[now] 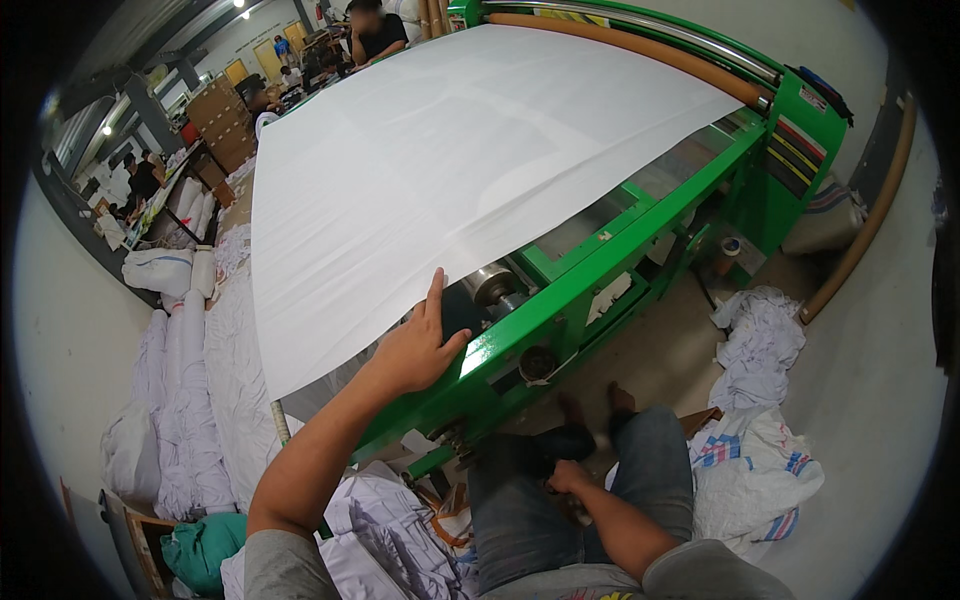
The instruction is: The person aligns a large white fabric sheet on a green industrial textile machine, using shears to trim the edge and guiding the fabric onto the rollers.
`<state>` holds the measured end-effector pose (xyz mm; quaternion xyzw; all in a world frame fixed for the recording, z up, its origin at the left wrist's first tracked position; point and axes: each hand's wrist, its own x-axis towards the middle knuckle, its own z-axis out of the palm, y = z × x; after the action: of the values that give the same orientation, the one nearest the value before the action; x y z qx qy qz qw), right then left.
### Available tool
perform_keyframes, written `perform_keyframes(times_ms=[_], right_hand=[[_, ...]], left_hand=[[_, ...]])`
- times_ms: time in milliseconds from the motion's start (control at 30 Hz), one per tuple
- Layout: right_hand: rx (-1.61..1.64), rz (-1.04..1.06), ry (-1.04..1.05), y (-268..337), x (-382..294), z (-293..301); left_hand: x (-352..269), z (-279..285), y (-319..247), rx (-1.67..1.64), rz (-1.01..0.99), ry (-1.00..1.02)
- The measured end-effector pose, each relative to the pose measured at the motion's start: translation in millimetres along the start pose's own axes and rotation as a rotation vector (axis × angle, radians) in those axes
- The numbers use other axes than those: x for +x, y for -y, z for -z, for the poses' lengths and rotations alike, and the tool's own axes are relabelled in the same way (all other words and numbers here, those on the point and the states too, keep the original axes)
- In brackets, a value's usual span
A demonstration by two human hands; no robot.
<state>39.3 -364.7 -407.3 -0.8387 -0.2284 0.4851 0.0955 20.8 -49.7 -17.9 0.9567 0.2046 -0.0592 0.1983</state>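
Observation:
A wide sheet of white material (420, 172) is spread over a green metal machine frame (600, 240) and reaches to a brown roller (637, 54) at the far end. My left hand (416, 345) lies at the near edge of the sheet, index finger extended onto it and thumb apart over the green rail. It grips nothing that shows. Below the frame, my right hand (570, 477) is low between my legs with its fingers curled. Whether it holds something there cannot be made out. Under the sheet's edge a metal roller end (491, 285) shows.
White cloth rolls (184, 397) and a heap of white fabric (382, 525) lie left and below. A woven sack (750, 480) and crumpled cloth (761, 337) are at the right, near a long cardboard tube (862, 225). Several people sit farther back, one person (375, 34) beside the machine.

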Motion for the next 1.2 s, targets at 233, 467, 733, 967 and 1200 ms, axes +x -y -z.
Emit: perform_keyframes(times_ms=[233, 467, 733, 967, 1200], right_hand=[[-0.004, 0.011, -0.014, -7, 8, -7], [-0.017, -0.007, -0.014, 1, 0, 0], [-0.030, -0.014, -0.002, 4, -3, 4], [0.001, -0.045, -0.024, 3, -1, 2], [-0.035, -0.037, -0.019, 5, -3, 4]], left_hand=[[2, -3, 0, 0.013, -0.058, -0.058], [3, -5, 5, 0.056, -0.111, -0.091], [4, -7, 6, -0.006, -0.163, -0.071], [4, -4, 0, -0.068, -0.170, 0.011], [3, -6, 4, -0.068, -0.181, 0.015]])
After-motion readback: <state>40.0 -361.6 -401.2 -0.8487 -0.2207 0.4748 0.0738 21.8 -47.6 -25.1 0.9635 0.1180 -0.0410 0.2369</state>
